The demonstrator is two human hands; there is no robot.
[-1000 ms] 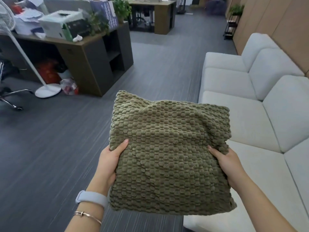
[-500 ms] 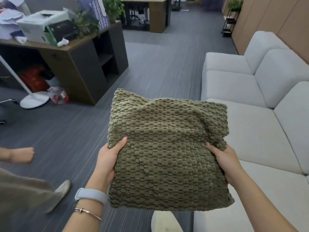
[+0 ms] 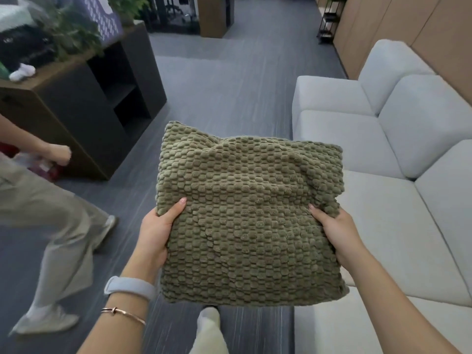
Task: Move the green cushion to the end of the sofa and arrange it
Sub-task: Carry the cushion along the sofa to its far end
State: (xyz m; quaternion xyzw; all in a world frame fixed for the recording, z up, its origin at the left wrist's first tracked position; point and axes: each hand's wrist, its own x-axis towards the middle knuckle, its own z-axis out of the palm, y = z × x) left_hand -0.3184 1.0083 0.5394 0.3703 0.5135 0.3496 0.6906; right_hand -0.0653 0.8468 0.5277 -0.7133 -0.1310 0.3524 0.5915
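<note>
A green cushion (image 3: 249, 210) with a bumpy knit texture hangs flat in front of me, above the grey floor. My left hand (image 3: 157, 232) grips its left edge, thumb on top. Its right edge is held by my right hand (image 3: 337, 232). The light grey sofa (image 3: 383, 200) runs along the right side, and its far end (image 3: 329, 97) lies ahead past the cushion. The cushion's right edge overlaps the sofa's front edge in view.
Another person (image 3: 43, 221) in beige trousers walks on the left, close by. A dark desk unit (image 3: 102, 106) with plants stands at the left rear. Wood wall panels (image 3: 408, 26) back the sofa. My own foot (image 3: 209, 320) shows below the cushion. Grey carpet floor (image 3: 224, 85) stretches ahead.
I have walked forward along the sofa with the cushion held the same way. Another person has come into view on the left and stepped closer.
</note>
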